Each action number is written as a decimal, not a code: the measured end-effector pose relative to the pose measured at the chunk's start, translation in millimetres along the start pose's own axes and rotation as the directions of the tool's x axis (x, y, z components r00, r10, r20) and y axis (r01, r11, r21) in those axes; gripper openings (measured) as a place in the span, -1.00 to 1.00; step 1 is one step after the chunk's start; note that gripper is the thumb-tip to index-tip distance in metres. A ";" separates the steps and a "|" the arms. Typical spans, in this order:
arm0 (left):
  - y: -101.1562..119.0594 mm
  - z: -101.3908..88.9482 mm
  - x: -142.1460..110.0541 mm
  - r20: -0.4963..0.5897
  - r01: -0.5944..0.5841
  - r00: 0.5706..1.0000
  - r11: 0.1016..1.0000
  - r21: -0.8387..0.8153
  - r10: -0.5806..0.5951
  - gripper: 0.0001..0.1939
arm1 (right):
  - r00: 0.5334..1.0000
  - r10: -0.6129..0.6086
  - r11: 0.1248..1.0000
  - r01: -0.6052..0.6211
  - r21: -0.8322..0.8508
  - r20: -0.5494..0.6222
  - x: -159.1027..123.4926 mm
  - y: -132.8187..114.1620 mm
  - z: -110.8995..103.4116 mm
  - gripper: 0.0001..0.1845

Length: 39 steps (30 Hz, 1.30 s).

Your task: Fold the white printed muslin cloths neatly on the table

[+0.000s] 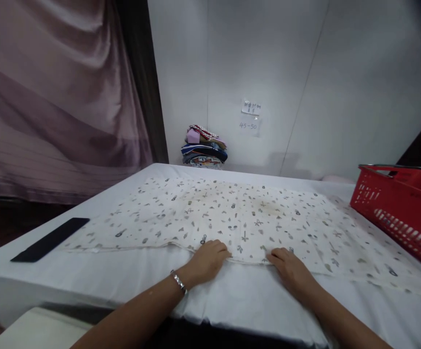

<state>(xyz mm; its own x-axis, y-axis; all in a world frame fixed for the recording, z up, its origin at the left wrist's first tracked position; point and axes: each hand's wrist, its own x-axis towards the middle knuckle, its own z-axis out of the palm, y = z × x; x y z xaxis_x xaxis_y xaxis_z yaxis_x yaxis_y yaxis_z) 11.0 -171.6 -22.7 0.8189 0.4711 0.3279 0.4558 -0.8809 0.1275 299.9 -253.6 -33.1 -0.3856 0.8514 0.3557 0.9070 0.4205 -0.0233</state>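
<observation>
Your left hand (pixel 207 262) rests on the near edge of the printed cloth (pixel 203 218), fingers bent and close together with the tips on the fabric. Your right hand (pixel 290 269) is at the same edge, a short stretch to the right, its fingers curled in toward the hem and the thumb side facing your other hand. You have both hands touching the cloth, but I cannot tell whether either one is pinching the fabric or only pressing on it. A short run of hem shows between them. On your left wrist you wear a metallic bracelet (pixel 179 282).

The cloth lies spread and mostly flat across the table (pixel 123 269), off-white with small grey and green motifs, light creases and a few brownish patches. Its near edge ripples a little left of your left hand. The table itself has a white cover.

Near the cloth's left corner you have a flat black object (pixel 50 240). At the far right stands a red basket (pixel 395 208) with slotted sides, next to the cloth. Beyond the table's far edge is a stack of folded fabrics (pixel 205 148), against a pale wall (pixel 268 58) bearing handwritten notes (pixel 250 116), one reading "45-50". A pink curtain (pixel 57 97) hangs on your left.
</observation>
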 end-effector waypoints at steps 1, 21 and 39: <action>0.3 -0.7 -0.3 0.003 -0.002 1.000 1.000 -0.008 0.002 -0.68 | 1.000 -0.002 1.000 0.002 -0.007 -0.003 1.3 -2.1 0.3 -0.63; -0.7 -14.5 -23.5 0.058 0.166 0.981 0.959 0.231 -0.184 -0.91 | 0.927 -0.320 0.935 0.343 0.096 -0.197 75.9 -63.4 55.7 -0.68; -41.4 -52.2 -90.0 -0.112 0.573 0.818 0.789 0.221 -0.564 -0.77 | 0.967 -0.253 0.929 0.248 0.275 -0.017 65.9 -47.3 56.6 -0.66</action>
<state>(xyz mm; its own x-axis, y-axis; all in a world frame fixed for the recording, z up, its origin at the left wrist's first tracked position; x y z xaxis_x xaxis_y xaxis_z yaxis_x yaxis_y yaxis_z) -99.8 -179.9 -8.6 0.3742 0.8769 0.3016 0.9063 -0.4147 0.0813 221.9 -199.7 -61.4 -0.5994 0.7118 0.3661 0.7006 0.6878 -0.1901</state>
